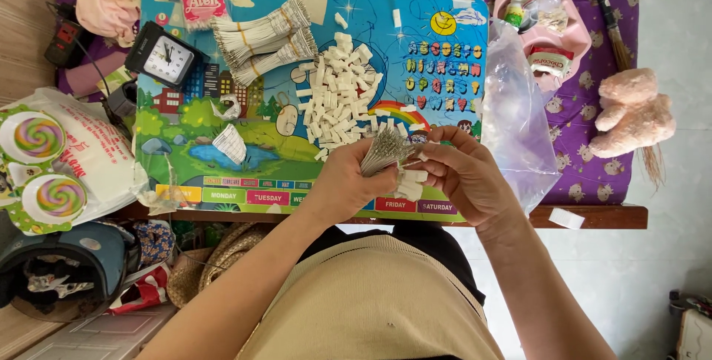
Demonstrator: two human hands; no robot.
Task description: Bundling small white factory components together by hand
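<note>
**Tags and strings over the colourful board**

Above the near edge of the bench, the left hand is clenched around a fanned bundle of thin strings. The right hand pinches a few small white tags just beside that bundle. Beyond both hands, a heap of white tags lies on the picture board, with tied bundles and a black clock farther left.

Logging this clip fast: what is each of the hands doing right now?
Left hand: closed on a fanned bundle of thin strings.
Right hand: fingers pinched on small white tags beside the bundle.
</note>
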